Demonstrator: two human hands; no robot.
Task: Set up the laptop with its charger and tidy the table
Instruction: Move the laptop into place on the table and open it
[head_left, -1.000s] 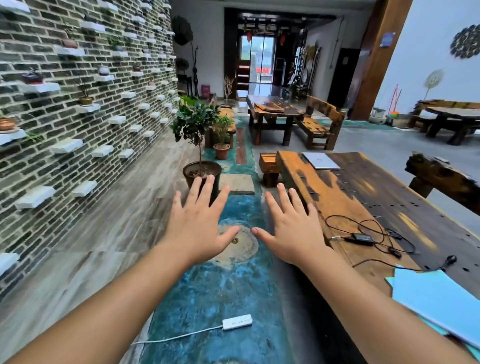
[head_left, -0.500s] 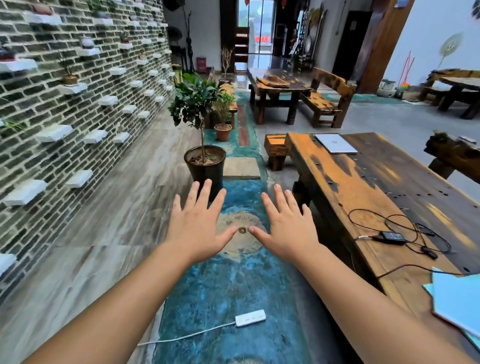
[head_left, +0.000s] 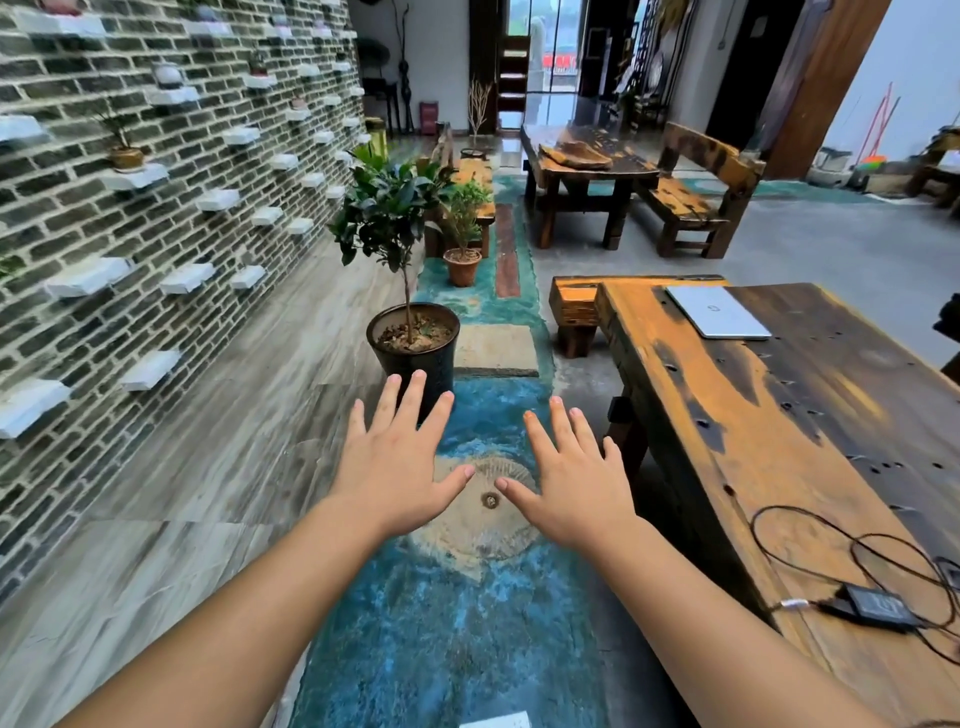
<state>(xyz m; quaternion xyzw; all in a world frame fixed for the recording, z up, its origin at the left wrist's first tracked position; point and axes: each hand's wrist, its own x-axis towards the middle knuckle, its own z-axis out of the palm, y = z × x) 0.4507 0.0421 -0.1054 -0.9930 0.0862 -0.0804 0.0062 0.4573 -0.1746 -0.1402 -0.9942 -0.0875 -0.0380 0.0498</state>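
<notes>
A closed silver laptop (head_left: 717, 312) lies at the far end of the long wooden table (head_left: 727, 415) on my right. Its black charger brick (head_left: 878, 607) with tangled black cable sits near the table's front right. My left hand (head_left: 395, 457) and my right hand (head_left: 571, 483) are stretched out side by side over the blue floor strip, palms down, fingers spread, holding nothing. Both hands are left of the table and apart from it.
A potted tree in a dark pot (head_left: 413, 353) stands on the floor just beyond my left hand, a smaller clay pot (head_left: 462, 265) behind it. A white power strip (head_left: 496, 721) peeks in at the bottom edge. A brick wall runs along the left; a wooden stool (head_left: 574, 306) stands at the table's far end.
The view has moved forward and to the left along the table; the blue folders have left the frame and the laptop looks nearer. Both hands stay spread and empty.
</notes>
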